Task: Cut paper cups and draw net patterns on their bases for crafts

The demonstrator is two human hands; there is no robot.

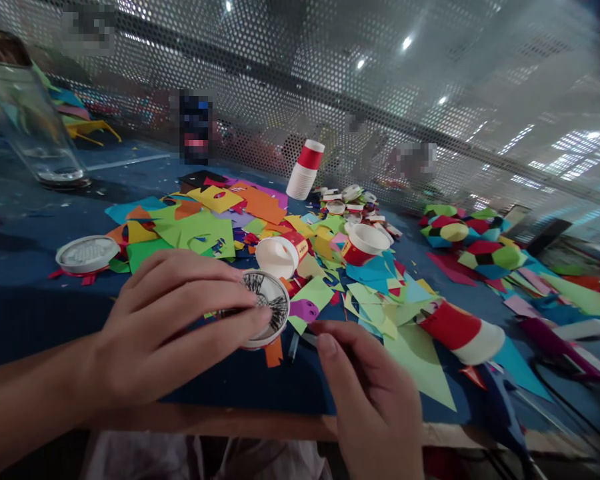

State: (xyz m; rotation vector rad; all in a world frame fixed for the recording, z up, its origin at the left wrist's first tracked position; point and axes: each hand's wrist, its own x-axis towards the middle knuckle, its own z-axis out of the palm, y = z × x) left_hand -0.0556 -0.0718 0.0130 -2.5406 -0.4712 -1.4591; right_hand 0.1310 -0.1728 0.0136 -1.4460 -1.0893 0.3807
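My left hand (180,320) lies over a cut-down paper cup base (273,297), its fingertips pressed on the white disc, which carries black scribbled lines. An orange paper tab (274,352) sticks out below that base. My right hand (367,380) is closed in a pinch just right of it; what sits between the fingertips is hidden. Near those fingertips lies a purple paper piece (304,311) with a small drawn face. A thin pen-like stick (293,348) rests on the table between my hands. Another cut cup base (87,255) lies to the left, with red paper around it.
Coloured paper scraps (195,230) cover the mid-table. Paper cups (365,243) lie among them, and a cup stack (305,170) stands behind. A glass bottle (45,127) is at left. At right are a tipped red cup (460,330), a blue glue gun (503,407) and paper balls (490,257).
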